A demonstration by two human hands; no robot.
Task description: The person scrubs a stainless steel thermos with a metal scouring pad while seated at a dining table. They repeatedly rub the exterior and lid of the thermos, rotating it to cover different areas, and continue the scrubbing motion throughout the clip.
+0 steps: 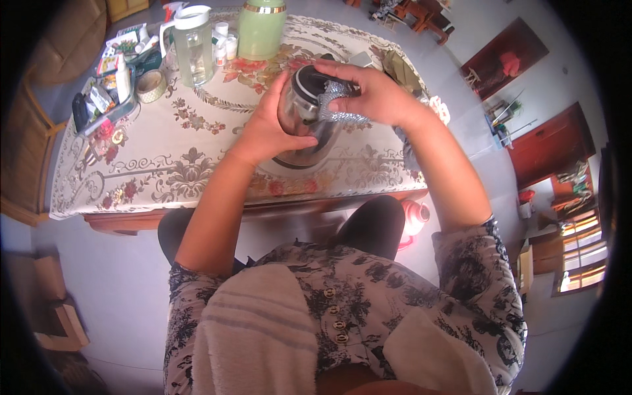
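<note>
Glass vessel (304,118), one, clear-sided, dark within. Location: over the near part of the counter (220,148), between my two hands; whether its base bears fully on the cloth, I cannot tell.

Lid (307,80), one, black with a pale rim, seated at the vessel's top, on the end facing away from me.

Left hand (265,128): gripping the vessel from its left side, palm against the glass, thumb laid across the near face, fingers running up toward the lid. The vessel lies directly to the right of this palm, in contact.

Right hand (376,93): closed on a crumpled silvery cloth (341,108), forefinger reaching over the lid, thumb bent on the cloth. The vessel lies just left of this hand; the cloth is pressed to the lid's right edge and the upper glass.

Also listed, farther off on my left: clear pitcher (195,56) with white handle and top; pale green flask (261,31) with a gold band, beyond the vessel; roll of tape (151,86); tray (122,113) of small bottles and packets.

Counter covering: cream, printed with flowers and scrolls.
</note>
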